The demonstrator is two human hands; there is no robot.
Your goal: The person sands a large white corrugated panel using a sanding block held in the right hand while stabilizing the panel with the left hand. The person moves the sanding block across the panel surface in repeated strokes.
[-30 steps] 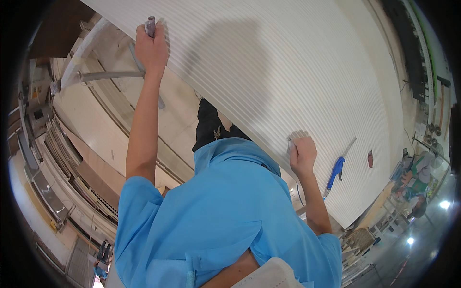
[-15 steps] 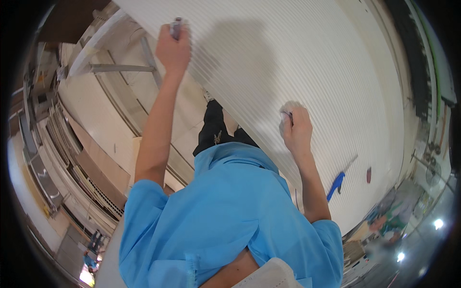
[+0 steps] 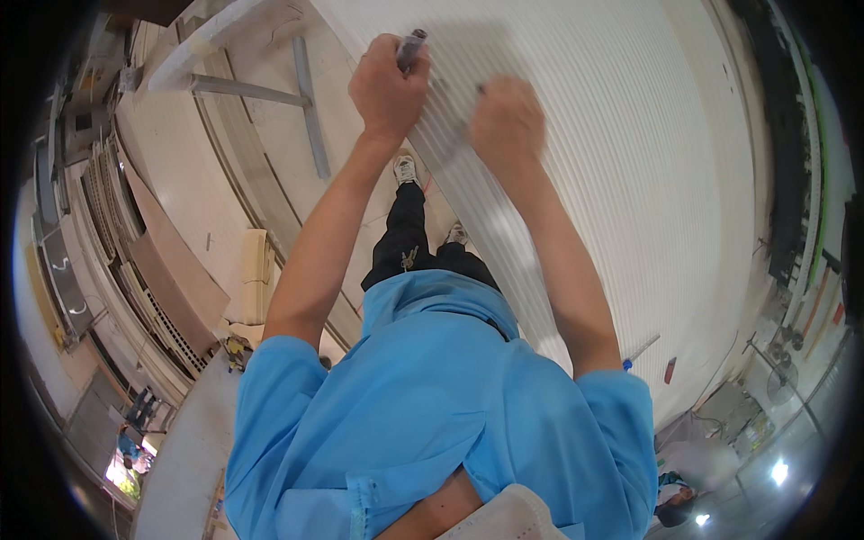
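From the head camera, looking down, both hands now meet far out over the white ribbed panel (image 3: 630, 162), where a second ago they were spread wide apart: the right hand (image 3: 507, 121) has travelled up from the panel's near right part to sit just beside the left hand (image 3: 387, 85). The left hand is curled tight around a small dark marker-like tool (image 3: 410, 47), its tip poking out above the fist at the panel's left edge. The right hand is blurred with motion; it looks loosely closed and something dark shows at its far side, but I cannot tell whether it pinches anything. I judge the work has shifted to that far left spot on the panel. A blue-handled tool (image 3: 637, 351) and a small red object (image 3: 670, 370) lie untouched on the near right part of the panel. Tan and cream boards (image 3: 175, 270) are stacked on the left, colourful packages (image 3: 135, 432) sit near left, too small to read.
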